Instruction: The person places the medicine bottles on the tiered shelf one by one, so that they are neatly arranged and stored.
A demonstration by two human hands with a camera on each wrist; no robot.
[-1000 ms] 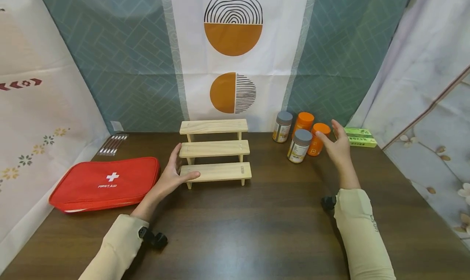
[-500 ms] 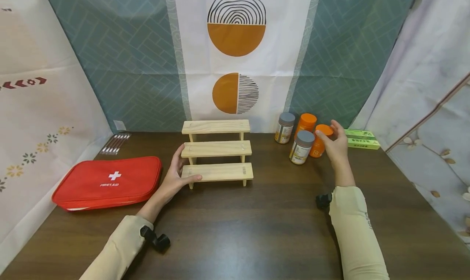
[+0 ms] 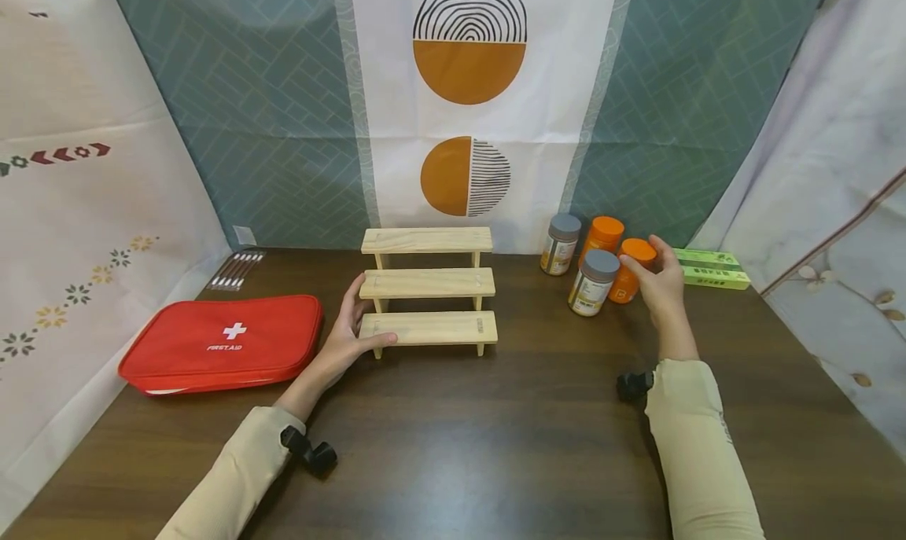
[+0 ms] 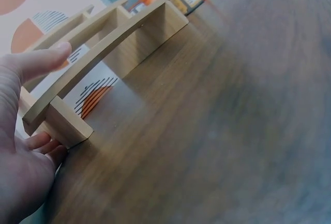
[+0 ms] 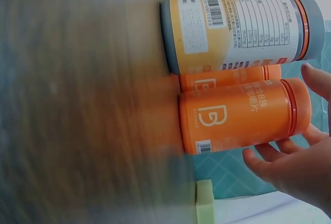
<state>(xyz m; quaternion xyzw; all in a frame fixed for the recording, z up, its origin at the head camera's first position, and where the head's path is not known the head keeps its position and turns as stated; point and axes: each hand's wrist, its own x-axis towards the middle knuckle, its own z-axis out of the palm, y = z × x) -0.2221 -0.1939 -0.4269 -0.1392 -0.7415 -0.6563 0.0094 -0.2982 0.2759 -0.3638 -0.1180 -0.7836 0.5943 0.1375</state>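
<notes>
My left hand [image 3: 344,342] holds the left end of a three-tier wooden display stand [image 3: 428,328]; its thumb lies over the lowest step and the fingers reach behind the side. In the left wrist view, the fingertips curl beneath by a stand leg [image 4: 69,122]. My right hand [image 3: 664,290] is around the upper part of the front orange bottle [image 3: 626,279]. The right wrist view has the thumb at one side of the orange lid [image 5: 300,106] and the fingers curved along the other. That bottle stands upright on the table, beside a grey-lidded bottle [image 3: 590,287].
Another grey-lidded bottle [image 3: 559,245] and a second orange bottle [image 3: 602,233] stand behind. Green boxes [image 3: 713,276] lie to their right. At left are a red first aid pouch [image 3: 219,343] and packed cotton swabs [image 3: 236,270]. Fabric hangs behind the brown table [image 3: 453,446].
My right hand has come in from the right of the front orange bottle and its fingers have gone around it. My left hand stays on the stand. The head view has shifted slightly.
</notes>
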